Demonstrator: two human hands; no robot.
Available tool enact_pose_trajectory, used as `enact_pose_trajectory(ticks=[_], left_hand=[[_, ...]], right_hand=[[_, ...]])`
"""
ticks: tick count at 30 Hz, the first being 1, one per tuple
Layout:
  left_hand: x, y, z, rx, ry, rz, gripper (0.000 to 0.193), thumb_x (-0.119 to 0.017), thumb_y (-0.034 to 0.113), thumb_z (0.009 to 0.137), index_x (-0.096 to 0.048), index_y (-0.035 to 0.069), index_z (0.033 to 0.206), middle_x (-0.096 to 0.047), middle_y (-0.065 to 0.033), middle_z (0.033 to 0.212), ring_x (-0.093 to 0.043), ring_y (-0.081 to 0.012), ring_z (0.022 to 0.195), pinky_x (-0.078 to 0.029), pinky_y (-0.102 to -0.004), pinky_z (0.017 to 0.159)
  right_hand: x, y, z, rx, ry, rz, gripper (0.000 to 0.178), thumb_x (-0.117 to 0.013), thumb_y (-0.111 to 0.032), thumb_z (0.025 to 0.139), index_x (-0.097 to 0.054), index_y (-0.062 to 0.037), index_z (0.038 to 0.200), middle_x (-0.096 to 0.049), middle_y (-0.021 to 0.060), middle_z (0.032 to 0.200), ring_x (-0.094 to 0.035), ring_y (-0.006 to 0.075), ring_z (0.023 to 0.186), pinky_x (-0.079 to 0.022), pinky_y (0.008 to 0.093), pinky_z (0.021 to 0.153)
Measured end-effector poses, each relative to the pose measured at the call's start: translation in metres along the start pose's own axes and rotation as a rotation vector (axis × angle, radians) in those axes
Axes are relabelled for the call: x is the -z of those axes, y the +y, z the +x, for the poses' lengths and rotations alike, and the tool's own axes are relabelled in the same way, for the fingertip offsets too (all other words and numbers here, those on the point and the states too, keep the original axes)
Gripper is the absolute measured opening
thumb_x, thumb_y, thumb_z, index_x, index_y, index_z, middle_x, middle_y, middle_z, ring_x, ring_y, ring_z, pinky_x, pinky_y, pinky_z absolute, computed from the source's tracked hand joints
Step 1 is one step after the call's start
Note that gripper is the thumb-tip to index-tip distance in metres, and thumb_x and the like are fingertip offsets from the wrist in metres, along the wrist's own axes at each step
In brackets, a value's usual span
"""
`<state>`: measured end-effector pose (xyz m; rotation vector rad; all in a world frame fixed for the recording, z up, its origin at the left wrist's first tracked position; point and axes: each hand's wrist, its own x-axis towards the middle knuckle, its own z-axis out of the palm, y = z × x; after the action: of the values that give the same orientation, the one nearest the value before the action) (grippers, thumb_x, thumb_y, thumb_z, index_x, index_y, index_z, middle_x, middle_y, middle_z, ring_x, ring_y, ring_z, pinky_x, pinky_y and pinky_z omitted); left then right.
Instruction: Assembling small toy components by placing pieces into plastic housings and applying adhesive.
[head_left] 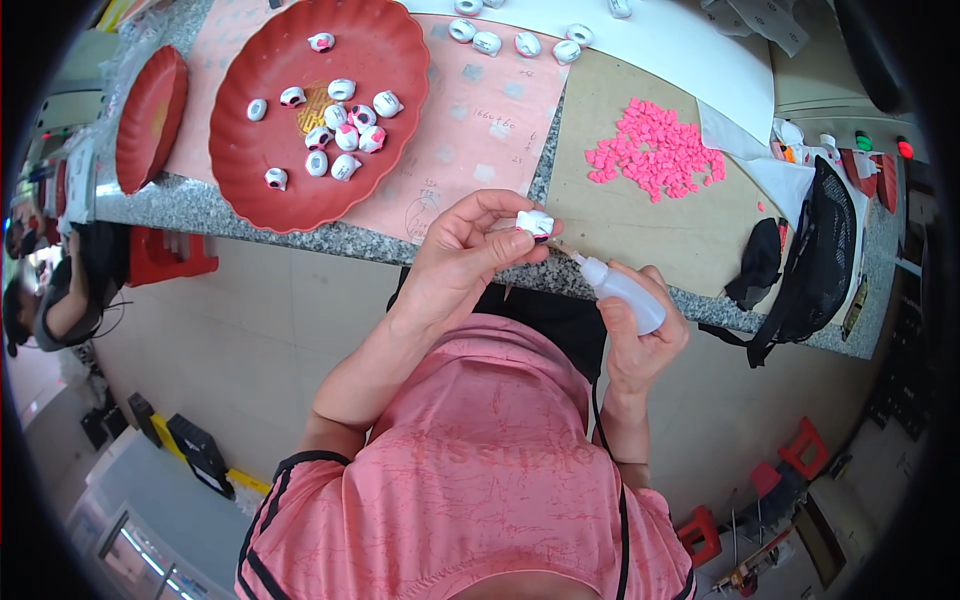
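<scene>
Between the thumb and fingers of my left hand [468, 250] is a small white figurine piece [535, 223] with a dark and pink underside. My right hand [645, 335] wraps around a translucent white squeeze bottle [628, 297]. The bottle's thin nozzle points at the piece, close to its lower right side; whether it touches I cannot tell. Similar white, black and pink pieces lie in the big red scalloped tray [240, 110] to the left. Loose bright pink bits [655, 150] are heaped on the tan board [590, 110] to the right.
A smaller red dish [150, 120] stands at the far left. Several white pieces [527, 44] sit on white and pink paper at the back. A black mesh bag [815, 250] lies on the right side of the granite table [375, 243]. Red stools [170, 258] are on the floor.
</scene>
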<state>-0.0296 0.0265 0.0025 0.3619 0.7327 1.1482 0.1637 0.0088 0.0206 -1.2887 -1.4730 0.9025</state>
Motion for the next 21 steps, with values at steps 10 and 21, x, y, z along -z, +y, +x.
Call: enact_pose_trajectory(ticks=[10,21], left_hand=[[0.0006,0.0001,-0.0013,0.021,-0.002,-0.002,0.026,-0.058,0.000,0.085,-0.054,0.002,0.110,-0.059,-0.0115,0.108,-0.059,-0.0250,0.105,-0.055,-0.0314,0.082],[-0.0002,-0.0004,-0.0013,-0.027,0.009,-0.005,0.024,-0.058,-0.001,0.085,-0.053,0.001,0.108,-0.060,-0.0108,0.107,-0.060,-0.0179,0.098,-0.052,-0.0285,0.084]], right_hand=[[-0.0010,-0.0008,-0.0011,-0.082,0.057,0.035,0.034,-0.077,-0.015,0.069,-0.066,0.0054,0.094,-0.054,0.0056,0.067,-0.046,0.0126,0.058,-0.035,0.0235,0.051],[0.0002,0.0053,-0.0043,-0.070,0.064,0.095,0.035,-0.072,-0.016,0.075,-0.062,0.0066,0.101,-0.056,0.0060,0.073,-0.050,0.0111,0.061,-0.037,0.0210,0.055]])
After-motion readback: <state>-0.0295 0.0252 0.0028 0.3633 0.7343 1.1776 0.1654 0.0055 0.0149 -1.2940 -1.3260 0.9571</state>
